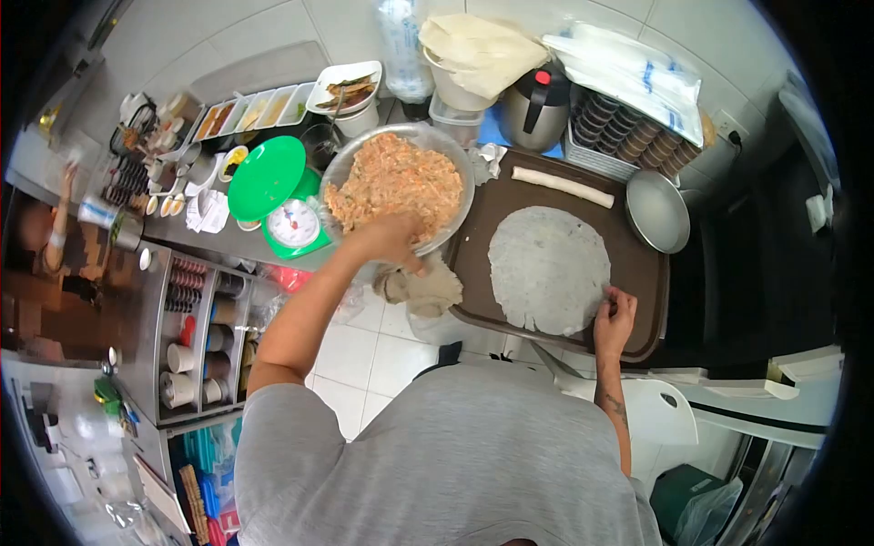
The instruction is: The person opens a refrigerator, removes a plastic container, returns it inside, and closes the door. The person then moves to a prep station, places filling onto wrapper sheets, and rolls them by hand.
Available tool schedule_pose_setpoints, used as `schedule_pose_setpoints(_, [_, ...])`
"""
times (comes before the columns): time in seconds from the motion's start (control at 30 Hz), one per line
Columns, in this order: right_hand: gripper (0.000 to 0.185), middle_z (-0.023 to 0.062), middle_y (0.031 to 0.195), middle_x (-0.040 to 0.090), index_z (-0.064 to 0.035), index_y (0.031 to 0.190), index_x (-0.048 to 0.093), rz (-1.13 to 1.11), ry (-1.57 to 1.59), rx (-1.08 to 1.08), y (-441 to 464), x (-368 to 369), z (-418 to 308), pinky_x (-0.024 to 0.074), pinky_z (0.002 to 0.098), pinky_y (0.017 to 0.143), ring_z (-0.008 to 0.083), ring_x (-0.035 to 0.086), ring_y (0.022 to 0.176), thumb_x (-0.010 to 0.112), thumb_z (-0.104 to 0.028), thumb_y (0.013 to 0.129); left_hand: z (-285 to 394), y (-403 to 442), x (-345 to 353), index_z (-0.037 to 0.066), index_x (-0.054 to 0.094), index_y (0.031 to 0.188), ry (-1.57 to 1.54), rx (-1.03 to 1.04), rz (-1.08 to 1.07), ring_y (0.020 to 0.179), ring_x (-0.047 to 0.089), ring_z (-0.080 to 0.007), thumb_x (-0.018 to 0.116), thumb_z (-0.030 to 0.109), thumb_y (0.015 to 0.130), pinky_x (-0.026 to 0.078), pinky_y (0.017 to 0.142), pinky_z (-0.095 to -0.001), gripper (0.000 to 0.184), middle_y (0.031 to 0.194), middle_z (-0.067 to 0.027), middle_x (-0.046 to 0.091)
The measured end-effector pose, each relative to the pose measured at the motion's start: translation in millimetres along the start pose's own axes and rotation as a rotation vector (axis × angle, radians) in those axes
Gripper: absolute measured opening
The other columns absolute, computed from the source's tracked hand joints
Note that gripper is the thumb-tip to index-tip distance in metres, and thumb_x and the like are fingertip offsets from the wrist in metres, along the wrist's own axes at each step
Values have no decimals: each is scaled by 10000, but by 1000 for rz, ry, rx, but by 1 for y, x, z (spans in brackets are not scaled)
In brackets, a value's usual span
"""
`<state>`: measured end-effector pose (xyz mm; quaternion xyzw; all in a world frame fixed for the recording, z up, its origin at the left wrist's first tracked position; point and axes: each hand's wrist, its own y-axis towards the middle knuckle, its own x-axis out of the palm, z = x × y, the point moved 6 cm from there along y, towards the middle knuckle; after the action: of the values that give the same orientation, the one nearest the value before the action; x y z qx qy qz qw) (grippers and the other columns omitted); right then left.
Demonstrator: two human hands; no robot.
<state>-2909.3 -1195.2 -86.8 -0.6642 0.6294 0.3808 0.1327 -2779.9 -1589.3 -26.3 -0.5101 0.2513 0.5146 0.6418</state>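
Observation:
My left hand (393,242) reaches over the near rim of a metal bowl (467,196) full of minced meat filling (391,177) flecked with orange bits. Its fingertips are at the filling and partly hidden, so their grip cannot be made out. A thin, pale round wrapper sheet (549,268) lies flat on a brown tray (473,264). At the sheet's right edge, my right hand (615,320) has its fingers pinched together on the rim. Along the tray's far side rests a long white roll (563,186).
A metal bowl (658,211) sits on the tray's right corner. Left of the filling stands a green scale (293,224); a crumpled cloth (432,287) lies below the bowl. Behind are a steel jug (533,107), a tub with folded sheets (478,50) and stacked dark cups (628,132). Another person (45,232) is far left.

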Motion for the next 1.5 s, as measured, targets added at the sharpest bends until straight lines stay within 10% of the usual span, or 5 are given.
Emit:
schedule_pose_setpoints(0.4, [218, 105, 947, 551, -32, 991, 641, -33, 24, 1, 3, 1, 4, 473, 321, 688, 229, 568, 787, 549, 6, 798, -81, -62, -90, 42, 632, 1067, -1306, -3, 483, 833, 586, -86, 727, 218, 801, 458, 725, -212, 333, 946, -17, 653])
schedule_pose_setpoints(0.67, [209, 100, 941, 553, -27, 994, 640, -44, 59, -3, 2, 6, 13, 467, 316, 674, 219, 564, 769, 561, 2, 803, -182, -111, -141, -7, 611, 1030, -387, -606, 529, 717, 613, -181, 627, 314, 875, 480, 656, -308, 357, 842, -105, 654])
schedule_pose_setpoints(0.87, [223, 100, 934, 547, -27, 1003, 639, -31, 40, -36, 2, 3, 6, 461, 313, 666, 210, 555, 759, 551, 2, 800, -167, -121, -146, 17, 578, 838, 210, -423, 959, 722, 592, -331, 694, 157, 760, 467, 660, -391, 197, 787, -177, 600])
schedule_pose_setpoints(1.23, [257, 105, 896, 524, -7, 996, 629, -5, 80, -37, -1, -2, 4, 456, 325, 698, 214, 531, 739, 518, 48, 772, -199, -134, -156, 37, 598, 887, -104, -326, 901, 687, 616, -253, 662, 139, 769, 471, 630, -360, 168, 713, -133, 605])
schedule_pose_setpoints(1.5, [246, 108, 911, 531, -12, 993, 627, 33, 129, -41, -3, -3, 7, 476, 322, 722, 224, 563, 784, 518, 44, 779, -208, -118, -126, 108, 611, 1035, -90, -384, 767, 909, 562, -353, 754, 259, 700, 466, 789, -431, 395, 1062, -221, 525])
